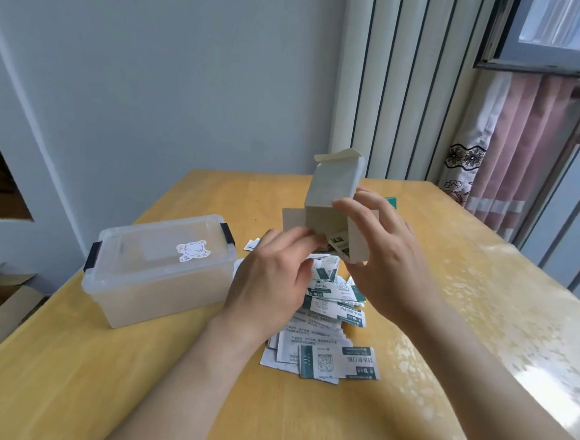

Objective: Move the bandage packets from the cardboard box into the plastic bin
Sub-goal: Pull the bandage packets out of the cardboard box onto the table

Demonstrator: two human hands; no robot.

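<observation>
1. The right hand [382, 260] is gripping the box [331, 192], fingers spread, mouth facing down.
2. The left hand [274, 280] is pinching packets [333, 360] at the box's mouth; most are lying heaped below the box.
3. The bin [161, 272] is sitting left of the box, lid shut.
4. The box is partly hiding the left fingertips.

- Soft, even daylight enters from the grey-framed window [565, 36] at the upper right; the scene is bright, without harsh contrast.
- The glossy yellow wooden table [99, 378] carries a broad, mottled white glare patch along its right side.
- Shadows are faint and diffuse, a soft dark rim at the base of the translucent lidded plastic bin [161, 279].
- Wide-angle bending tilts the white vertical-slat blind [404, 90] and bows the table's edges.
- The small grey cardboard box [331, 195] looks slightly smeared, possibly motion blur; print on the white-and-green bandage packets [337, 360] reads sharply lower down.
</observation>
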